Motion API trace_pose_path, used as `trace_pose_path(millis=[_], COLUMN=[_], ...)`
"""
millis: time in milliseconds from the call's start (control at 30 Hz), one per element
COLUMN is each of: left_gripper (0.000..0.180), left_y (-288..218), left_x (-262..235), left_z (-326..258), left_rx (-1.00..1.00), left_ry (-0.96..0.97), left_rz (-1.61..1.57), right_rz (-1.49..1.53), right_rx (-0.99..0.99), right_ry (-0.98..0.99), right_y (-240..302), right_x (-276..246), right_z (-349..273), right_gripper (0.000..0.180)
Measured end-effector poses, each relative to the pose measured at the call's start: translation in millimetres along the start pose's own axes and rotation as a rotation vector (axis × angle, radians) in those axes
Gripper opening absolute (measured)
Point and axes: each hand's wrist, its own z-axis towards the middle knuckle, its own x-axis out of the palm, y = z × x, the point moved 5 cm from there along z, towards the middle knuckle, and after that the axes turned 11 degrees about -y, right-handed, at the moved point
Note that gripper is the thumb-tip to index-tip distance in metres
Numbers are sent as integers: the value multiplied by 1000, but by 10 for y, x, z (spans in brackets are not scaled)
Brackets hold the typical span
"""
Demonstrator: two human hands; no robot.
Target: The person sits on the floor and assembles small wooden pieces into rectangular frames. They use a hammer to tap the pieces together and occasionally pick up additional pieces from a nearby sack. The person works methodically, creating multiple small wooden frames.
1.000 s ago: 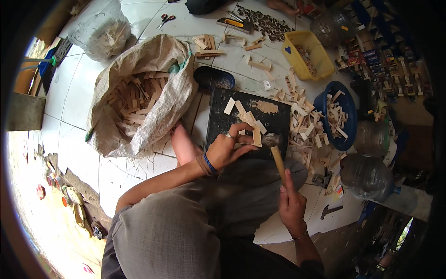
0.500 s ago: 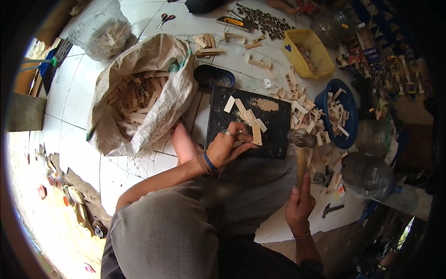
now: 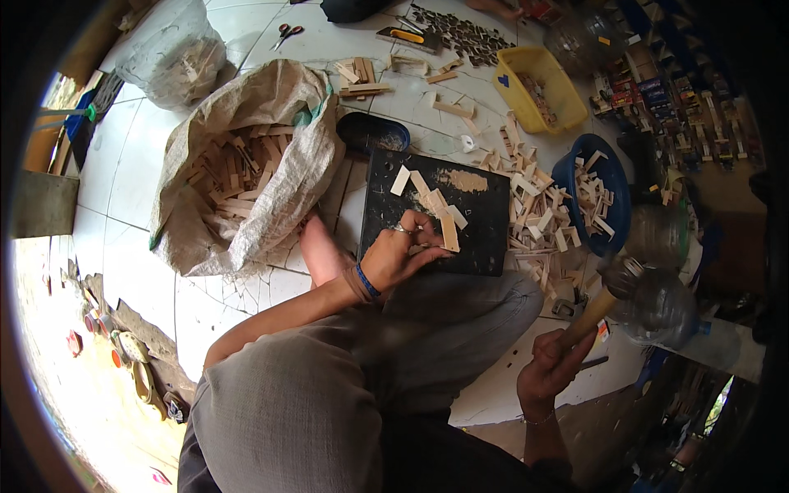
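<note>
My left hand is closed over the near edge of a black board, its fingers pinching a small wooden piece. A few more pale wood slats and a patch of sawdust lie on the board beyond it. In my right hand is a hammer, gripped by its wooden handle. Its metal head is raised off to the right, away from the board, and looks slightly blurred.
Left of the board stands a woven sack of wood strips. To the right, joined wooden pieces are heaped beside a blue basin. Farther back are a yellow tub, a dark blue tray and scissors.
My right hand has swung the hammer out to the right and tilted it, away from the board's edge. My left hand still pinches the wooden piece in nearly the same place.
</note>
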Motion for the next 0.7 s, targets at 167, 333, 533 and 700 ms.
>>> trace_pose_path(millis=[167, 333, 533, 700], left_gripper=[37, 35, 25, 26], left_y=[28, 78, 56, 15], left_x=[0, 5, -47, -149], left_z=[-4, -16, 48, 62], left_rx=[-26, -107, -233, -477], left_ry=[10, 53, -25, -70], left_rz=[-24, -125, -334, -584], right_rz=[-319, -298, -291, -392], right_rx=[46, 94, 346, 291], right_ry=[624, 341, 288, 230], right_y=[-247, -392, -812, -755], right_x=[441, 308, 613, 914], right_z=[-328, -248, -179, -155], right_gripper=[59, 57, 53, 42])
